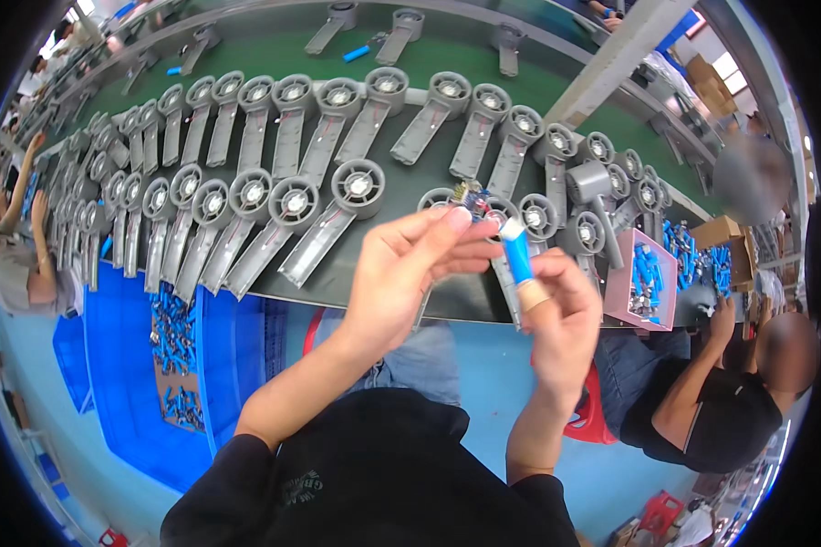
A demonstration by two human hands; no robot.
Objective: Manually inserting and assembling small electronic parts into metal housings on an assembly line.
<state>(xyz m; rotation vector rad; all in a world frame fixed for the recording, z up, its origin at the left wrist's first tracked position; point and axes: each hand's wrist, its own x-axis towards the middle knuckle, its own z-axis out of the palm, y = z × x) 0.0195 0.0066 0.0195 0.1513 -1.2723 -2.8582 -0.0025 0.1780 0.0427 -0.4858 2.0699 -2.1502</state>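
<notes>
My left hand [398,273] pinches a small circuit board with wires [470,197] between thumb and fingers, above the near edge of the bench. Just to its right, my right hand [564,314] grips a blue cylindrical battery [517,250] with a whitish upper end, held tilted upward. A tan finger cot [532,294] covers one right fingertip. Whether wires join the battery to the board is too small to tell. Below and behind both hands lie grey fan housings, partly hidden, including a round-headed fan housing [357,187] with its handle toward me.
Several rows of grey fan housings [294,202] cover the dark bench. A pink box [625,284] of blue batteries stands at right, beside a seated co-worker [725,401]. Blue bins [233,356] are at left. Behind the bench runs a green conveyor [274,50]; a post [616,64] rises at back right.
</notes>
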